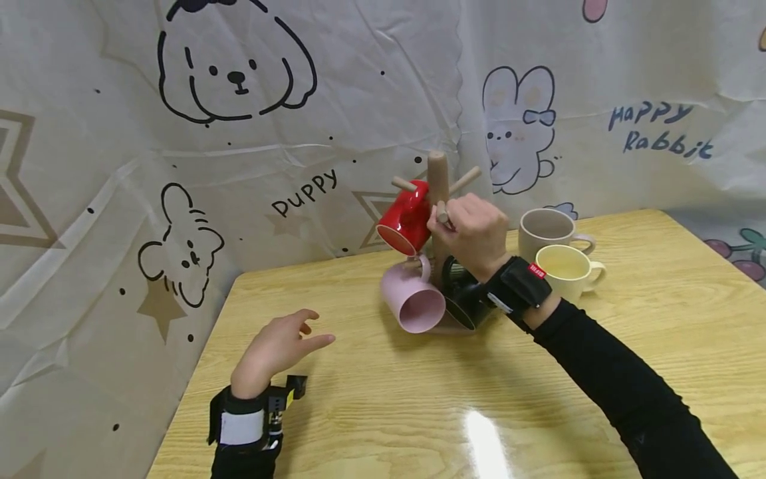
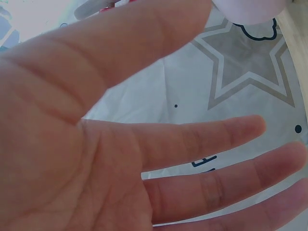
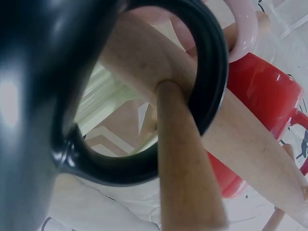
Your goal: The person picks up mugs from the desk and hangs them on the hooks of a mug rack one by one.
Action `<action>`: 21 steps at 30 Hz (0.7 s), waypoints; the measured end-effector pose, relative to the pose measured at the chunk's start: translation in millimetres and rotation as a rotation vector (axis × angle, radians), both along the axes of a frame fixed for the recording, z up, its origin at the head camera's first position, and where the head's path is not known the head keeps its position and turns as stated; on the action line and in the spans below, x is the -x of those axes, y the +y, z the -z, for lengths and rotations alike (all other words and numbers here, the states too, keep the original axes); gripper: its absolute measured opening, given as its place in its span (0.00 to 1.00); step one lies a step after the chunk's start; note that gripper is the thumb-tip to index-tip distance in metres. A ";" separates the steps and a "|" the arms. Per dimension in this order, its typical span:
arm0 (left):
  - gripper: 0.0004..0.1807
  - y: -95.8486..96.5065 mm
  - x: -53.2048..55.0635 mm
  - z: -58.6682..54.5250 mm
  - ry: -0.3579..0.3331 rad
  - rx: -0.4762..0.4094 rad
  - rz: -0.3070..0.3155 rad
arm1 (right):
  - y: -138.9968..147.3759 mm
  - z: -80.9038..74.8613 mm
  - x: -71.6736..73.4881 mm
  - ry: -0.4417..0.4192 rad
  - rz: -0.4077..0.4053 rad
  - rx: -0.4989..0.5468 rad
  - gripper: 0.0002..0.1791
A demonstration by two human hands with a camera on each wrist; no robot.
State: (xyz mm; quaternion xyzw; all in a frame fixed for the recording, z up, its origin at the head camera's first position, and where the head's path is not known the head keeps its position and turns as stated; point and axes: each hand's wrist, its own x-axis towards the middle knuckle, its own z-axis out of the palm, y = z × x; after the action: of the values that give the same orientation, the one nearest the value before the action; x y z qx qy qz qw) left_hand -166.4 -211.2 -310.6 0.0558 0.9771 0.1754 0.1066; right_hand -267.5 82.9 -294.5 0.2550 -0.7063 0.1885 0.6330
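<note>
My right hand (image 1: 473, 229) grips the upper part of a wooden mug tree (image 1: 437, 173), its curled fingers right at a peg that points forward. A red mug (image 1: 402, 223) hangs tilted from the upper left peg. Lower down are a pink mug (image 1: 413, 299) and a black mug (image 1: 463, 303), the black one partly under my right wrist. In the right wrist view the black mug's handle (image 3: 211, 62) loops around a peg (image 3: 187, 159); my right fingers are out of sight there. My left hand (image 1: 278, 349) hovers over the table's left side, fingers apart, holding nothing.
A grey mug (image 1: 541, 233) and a pale yellow mug (image 1: 562, 269) stand to the right of the tree. Pale green ribbed glassware (image 3: 103, 91) shows through the black handle. The wooden table (image 1: 359, 399) ends at a printed curtain (image 1: 335, 86) behind.
</note>
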 end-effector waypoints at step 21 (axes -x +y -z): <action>0.33 1.1 -3.1 -4.8 0.016 0.028 0.009 | 60.5 -6.0 -34.6 -0.245 -0.149 -0.177 0.33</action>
State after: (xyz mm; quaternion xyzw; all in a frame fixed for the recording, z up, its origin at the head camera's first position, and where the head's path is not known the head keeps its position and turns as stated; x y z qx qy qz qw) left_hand -163.3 -210.1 -305.8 0.0601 0.9800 0.1609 0.1002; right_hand -233.0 143.3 -288.5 0.3368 -0.7712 0.2017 0.5012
